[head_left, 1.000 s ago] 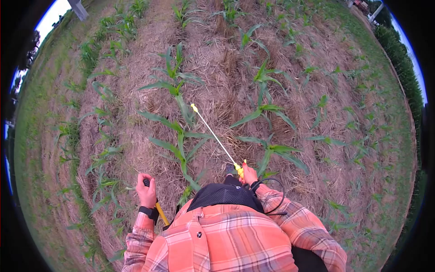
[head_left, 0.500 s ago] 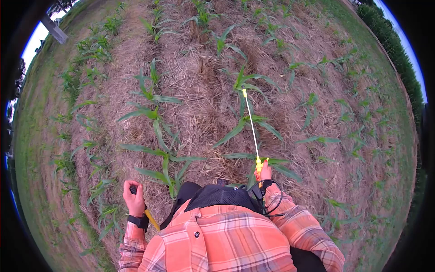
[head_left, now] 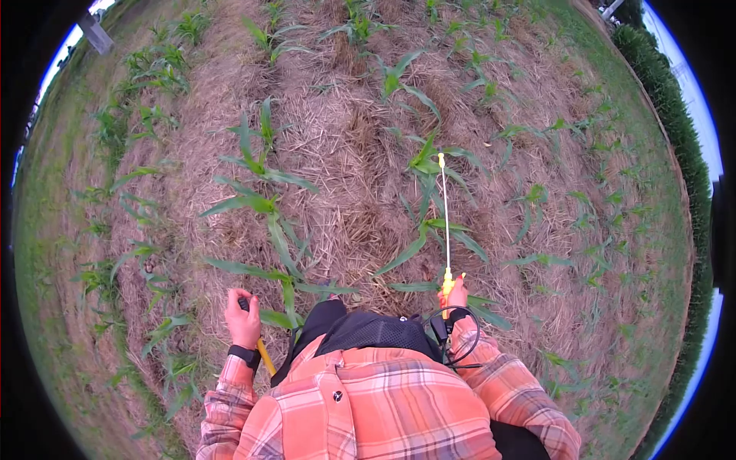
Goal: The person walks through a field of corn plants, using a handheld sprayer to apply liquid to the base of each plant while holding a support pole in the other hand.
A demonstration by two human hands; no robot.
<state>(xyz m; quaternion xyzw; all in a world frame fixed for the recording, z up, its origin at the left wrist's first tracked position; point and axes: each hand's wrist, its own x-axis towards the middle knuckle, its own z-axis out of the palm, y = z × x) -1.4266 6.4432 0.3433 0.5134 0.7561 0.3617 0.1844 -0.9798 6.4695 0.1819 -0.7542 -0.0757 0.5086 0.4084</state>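
Observation:
My right hand (head_left: 457,294) grips the yellow handle of a thin white spray wand (head_left: 445,222). The wand points straight ahead, its yellow tip (head_left: 441,156) over a young corn plant (head_left: 429,165). My left hand (head_left: 243,318) is closed on the black grip of a yellow pump lever (head_left: 264,354) at my left side. A black hose (head_left: 460,337) loops from the wand handle back along my right sleeve. I wear an orange plaid shirt with black straps across the chest.
Rows of young corn (head_left: 264,199) run away from me through dry straw mulch (head_left: 345,130). Grass borders the plot on the left and right. A post (head_left: 96,32) stands at the far left, a dark hedge (head_left: 675,92) along the right edge.
The wand has swung from pointing up-left to pointing straight ahead over the right-hand corn row. My left hand stays on the pump lever, first pulling back and now moved forward again.

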